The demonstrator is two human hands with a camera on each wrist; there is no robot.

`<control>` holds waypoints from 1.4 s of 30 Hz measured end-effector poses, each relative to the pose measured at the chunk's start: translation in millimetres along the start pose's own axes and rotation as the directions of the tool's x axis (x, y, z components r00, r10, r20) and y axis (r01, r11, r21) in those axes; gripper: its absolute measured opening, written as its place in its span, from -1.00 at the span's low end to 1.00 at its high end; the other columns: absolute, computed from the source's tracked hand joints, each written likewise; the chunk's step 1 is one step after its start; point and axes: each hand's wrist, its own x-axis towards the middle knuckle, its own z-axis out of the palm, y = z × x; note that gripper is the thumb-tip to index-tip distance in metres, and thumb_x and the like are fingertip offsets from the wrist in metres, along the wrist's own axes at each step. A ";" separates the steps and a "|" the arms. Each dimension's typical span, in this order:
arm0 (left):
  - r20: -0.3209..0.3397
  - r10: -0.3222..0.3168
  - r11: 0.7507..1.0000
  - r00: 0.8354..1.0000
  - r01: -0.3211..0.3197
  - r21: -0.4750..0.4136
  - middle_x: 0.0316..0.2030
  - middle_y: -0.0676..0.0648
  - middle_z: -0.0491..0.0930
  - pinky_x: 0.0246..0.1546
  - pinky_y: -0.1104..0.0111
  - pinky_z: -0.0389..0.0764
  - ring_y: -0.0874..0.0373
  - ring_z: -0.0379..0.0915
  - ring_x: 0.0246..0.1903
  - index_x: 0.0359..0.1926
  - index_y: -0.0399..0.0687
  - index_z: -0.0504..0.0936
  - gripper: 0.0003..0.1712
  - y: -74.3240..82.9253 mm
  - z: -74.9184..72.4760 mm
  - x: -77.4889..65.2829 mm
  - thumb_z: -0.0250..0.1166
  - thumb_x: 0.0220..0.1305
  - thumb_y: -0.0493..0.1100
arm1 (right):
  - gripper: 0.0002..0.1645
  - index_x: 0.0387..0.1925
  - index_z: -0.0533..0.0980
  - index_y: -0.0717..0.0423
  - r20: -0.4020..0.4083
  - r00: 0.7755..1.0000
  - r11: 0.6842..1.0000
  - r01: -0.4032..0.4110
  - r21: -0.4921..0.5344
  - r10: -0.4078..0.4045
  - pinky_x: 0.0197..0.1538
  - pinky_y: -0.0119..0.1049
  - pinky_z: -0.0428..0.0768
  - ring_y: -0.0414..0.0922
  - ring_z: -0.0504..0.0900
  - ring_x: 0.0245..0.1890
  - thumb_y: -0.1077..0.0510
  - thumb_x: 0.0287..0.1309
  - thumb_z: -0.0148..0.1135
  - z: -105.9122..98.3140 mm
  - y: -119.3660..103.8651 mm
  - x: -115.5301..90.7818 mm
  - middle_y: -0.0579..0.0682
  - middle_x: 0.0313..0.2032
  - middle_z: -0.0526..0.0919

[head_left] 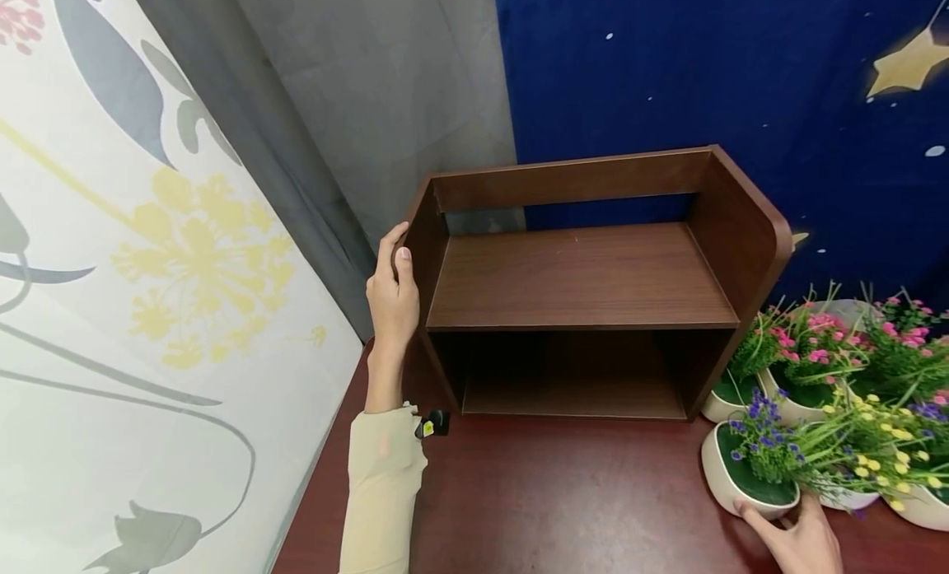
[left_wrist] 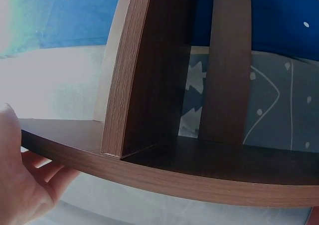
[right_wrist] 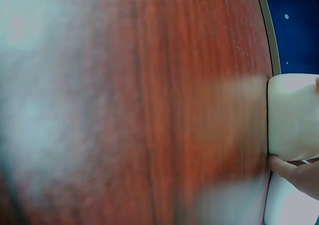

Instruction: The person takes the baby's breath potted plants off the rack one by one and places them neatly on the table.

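A brown two-tier wooden shelf (head_left: 582, 277) stands upright on the table. My left hand (head_left: 395, 302) grips its left side panel, with the thumb on one face and the fingers round the other, as the left wrist view shows along the panel edge (left_wrist: 164, 182). At the lower right, my right hand (head_left: 804, 541) holds a white oval pot (head_left: 719, 475) of purple flowers (head_left: 767, 434), thumb on its front wall. In the right wrist view, a fingertip touches the base of a white pot (right_wrist: 294, 117).
Several more white pots with pink flowers (head_left: 819, 343) and yellow flowers (head_left: 882, 442) crowd the table's right side, close to the shelf. The reddish-brown table (head_left: 556, 492) extends in front. A blue curtain (head_left: 638, 63) hangs behind, and a floral-patterned white panel (head_left: 245, 376) stands at left.
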 end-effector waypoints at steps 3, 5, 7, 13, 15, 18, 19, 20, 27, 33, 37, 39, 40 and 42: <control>0.004 -0.007 1.000 1.000 0.007 -0.008 -0.81 -0.03 0.12 -0.74 0.26 0.09 0.10 -0.03 -0.81 0.25 0.16 0.38 -0.50 -0.4 -0.3 -0.1 -0.22 0.45 0.16 | 0.13 0.32 -0.01 0.32 0.041 0.999 0.999 -0.033 0.020 0.032 -0.13 0.04 0.48 0.36 0.36 0.04 -0.19 -0.03 0.36 0.0 -2.1 3.1 0.44 0.10 0.24; 0.006 -0.009 1.000 1.000 0.009 -0.014 -0.81 -0.03 0.12 -0.73 0.26 0.09 0.10 -0.03 -0.80 0.26 0.17 0.38 -0.50 -0.2 -0.4 0.0 -0.22 0.45 0.16 | 0.13 0.33 -0.01 0.32 0.046 0.999 1.000 -0.023 0.014 0.022 -0.13 0.02 0.49 0.36 0.36 0.06 -0.18 -0.03 0.36 -0.7 -2.4 4.1 0.45 0.11 0.24; 0.007 -0.009 1.000 1.000 0.009 -0.019 -0.81 -0.03 0.12 -0.73 0.26 0.09 0.10 -0.03 -0.80 0.26 0.17 0.38 -0.50 -0.2 -0.1 0.2 -0.22 0.45 0.16 | 0.11 0.32 0.02 0.32 0.040 0.999 1.000 -0.007 0.000 0.007 -0.15 0.01 0.48 0.36 0.38 0.05 -0.18 -0.03 0.37 -1.4 -2.5 3.9 0.49 0.09 0.29; 0.009 0.008 1.000 1.000 -0.008 -0.015 -0.82 -0.01 0.11 -0.78 0.28 0.05 0.13 -0.05 -0.84 0.26 0.14 0.37 -0.48 -0.5 -0.4 0.0 -0.23 0.45 0.16 | 0.11 0.28 0.04 0.34 0.066 0.998 0.998 -0.007 -0.067 0.011 -0.13 0.11 0.42 0.37 0.42 -0.01 -0.28 -0.02 0.30 -4.4 -6.3 7.7 0.46 -0.06 0.47; 0.008 0.014 1.000 1.000 -0.014 -0.013 -0.83 -0.01 0.11 -0.80 0.29 0.03 0.15 -0.06 -0.85 0.27 0.13 0.37 -0.48 -0.7 -0.6 -0.2 -0.23 0.45 0.16 | 0.10 0.26 0.06 0.36 0.072 0.997 0.996 0.001 -0.093 0.005 -0.16 0.11 0.41 0.35 0.45 -0.06 -0.30 -0.01 0.28 -5.8 -7.7 9.8 0.43 -0.11 0.52; 0.007 0.017 1.000 1.000 -0.017 -0.014 -0.83 -0.01 0.11 -0.81 0.30 0.03 0.17 -0.07 -0.85 0.27 0.13 0.37 -0.49 -0.5 -0.8 -0.1 -0.22 0.46 0.15 | 0.10 0.23 0.06 0.39 0.085 0.996 0.992 0.011 -0.123 -0.001 -0.19 0.11 0.40 0.34 0.45 -0.12 -0.33 -0.01 0.25 -7.2 -8.7 13.1 0.41 -0.12 0.48; 0.007 0.017 1.000 1.000 -0.017 -0.013 -0.83 0.00 0.11 -0.81 0.31 0.03 0.17 -0.07 -0.85 0.27 0.13 0.37 -0.49 -0.5 -0.8 -0.1 -0.22 0.46 0.15 | 0.12 0.24 0.05 0.40 0.090 0.996 0.992 0.011 -0.127 0.001 -0.18 0.12 0.39 0.36 0.43 -0.10 -0.33 -0.01 0.25 -7.5 -9.0 14.0 0.43 -0.09 0.45; 0.008 0.017 1.000 1.000 -0.016 -0.012 -0.83 0.00 0.11 -0.81 0.31 0.03 0.16 -0.07 -0.85 0.27 0.13 0.37 -0.49 -0.3 -1.0 -0.2 -0.22 0.46 0.15 | 0.14 0.24 0.03 0.42 0.098 0.995 0.991 0.009 -0.131 0.004 -0.18 0.13 0.39 0.38 0.41 -0.09 -0.34 -0.01 0.24 -7.6 -9.5 14.9 0.45 -0.05 0.40; 0.013 0.006 1.000 1.000 -0.006 -0.010 -0.82 -0.01 0.12 -0.80 0.30 0.03 0.13 -0.05 -0.85 0.27 0.15 0.36 -0.49 -1.9 0.1 0.3 -0.23 0.45 0.16 | 0.21 0.27 -0.06 0.47 0.123 0.992 0.990 -0.013 -0.140 0.030 -0.12 0.17 0.36 0.44 0.32 -0.02 -0.37 0.00 0.20 -6.3 -10.3 16.2 0.50 0.05 0.26; 0.006 0.010 1.000 1.000 -0.010 0.007 -0.82 -0.01 0.12 -0.80 0.28 0.01 0.19 -0.07 -0.84 0.27 0.14 0.37 -0.52 -2.6 0.6 0.6 -0.20 0.46 0.11 | 0.28 0.37 -0.22 0.42 0.121 0.990 0.996 -0.067 -0.052 0.072 0.01 0.20 0.30 0.40 0.20 0.15 -0.33 0.04 0.21 -4.6 -7.5 5.4 0.52 0.21 0.13; 0.027 -0.012 1.000 1.000 0.012 -0.008 -0.81 -0.02 0.12 -0.78 0.27 0.03 0.16 -0.06 -0.83 0.29 0.19 0.34 -0.53 -2.0 0.2 0.2 -0.19 0.46 0.10 | 0.30 0.35 -0.33 0.48 0.129 0.985 0.993 -0.119 0.025 0.114 0.06 0.19 0.30 0.42 0.09 0.21 -0.27 0.09 0.20 -5.5 -1.7 -5.6 0.57 0.25 -0.05; 0.038 -0.023 1.000 0.999 0.024 -0.017 -0.81 -0.03 0.13 -0.78 0.27 0.03 0.13 -0.05 -0.83 0.30 0.22 0.32 -0.53 -1.8 -0.6 -0.3 -0.20 0.46 0.11 | 0.29 0.34 -0.36 0.50 0.134 0.982 0.986 -0.147 0.073 0.136 0.07 0.19 0.29 0.43 0.04 0.22 -0.24 0.11 0.19 -6.3 1.8 -10.3 0.58 0.26 -0.12; 0.040 -0.027 0.999 0.999 0.028 -0.019 -0.82 -0.03 0.12 -0.79 0.27 0.03 0.11 -0.04 -0.84 0.30 0.23 0.32 -0.53 -2.2 -1.1 -0.5 -0.20 0.46 0.12 | 0.30 0.34 -0.36 0.50 0.135 0.979 0.982 -0.168 0.087 0.156 0.08 0.20 0.27 0.43 0.02 0.23 -0.25 0.11 0.19 -6.1 3.7 -12.2 0.58 0.27 -0.13; 0.041 -0.033 0.999 0.999 0.034 -0.020 -0.82 -0.04 0.13 -0.79 0.28 0.03 0.09 -0.04 -0.84 0.30 0.24 0.31 -0.53 -2.6 -2.9 -0.9 -0.20 0.46 0.12 | 0.32 0.34 -0.39 0.49 0.140 0.971 0.971 -0.209 0.117 0.192 0.10 0.22 0.25 0.44 -0.03 0.25 -0.26 0.10 0.19 -4.5 6.5 -16.0 0.56 0.28 -0.19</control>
